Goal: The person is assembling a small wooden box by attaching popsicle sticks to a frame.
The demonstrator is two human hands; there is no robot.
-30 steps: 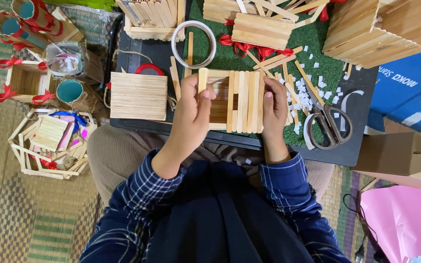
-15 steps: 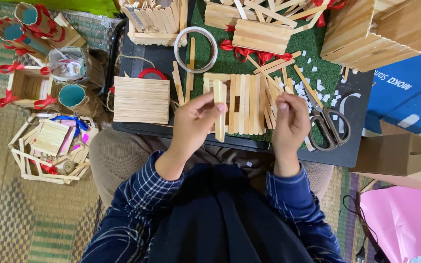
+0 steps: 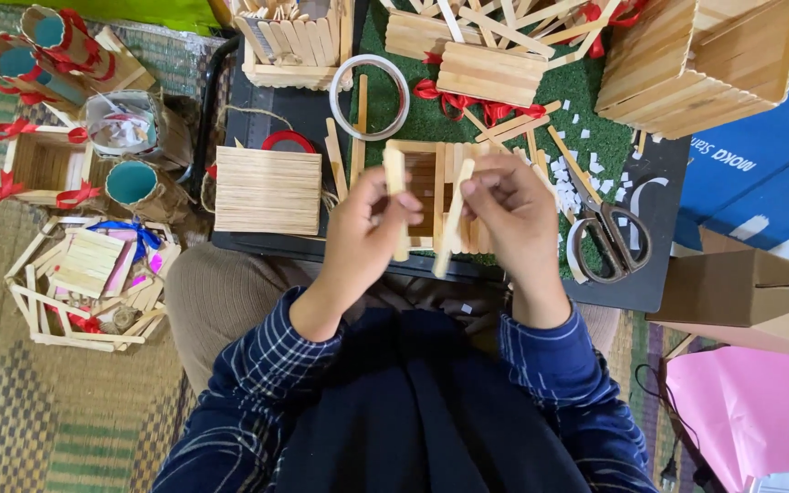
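Containers: open square box of pale craft sticks (image 3: 294, 41) at top centre of the black work board (image 3: 650, 292), filled with loose upright sticks. Clear plastic cup (image 3: 122, 123) on the woven mat, left, holding white and red scraps. Two paper tubes with teal insides and red ribbon (image 3: 43, 46) lie top left; a third teal-lined tube (image 3: 134, 183) stands beside the small ribboned stick box (image 3: 43, 164), whose inside shows nothing. Large stick box (image 3: 705, 59) top right, on its side, contents not visible.

Hands: left hand (image 3: 367, 233) pinches a flat pale wooden craft stick (image 3: 396, 196) between thumb and fingertips, fingers closed on it, stick near upright. Right hand (image 3: 513, 215) pinches a second pale craft stick (image 3: 454, 219), tilted, fingers closed on its upper end. Both sticks are held just above the partly built stick panel with a rectangular opening (image 3: 431, 187), which lies flat on the board. Sticks near each other, apart. Scissors with black handles (image 3: 609, 233) lie right of the right hand.
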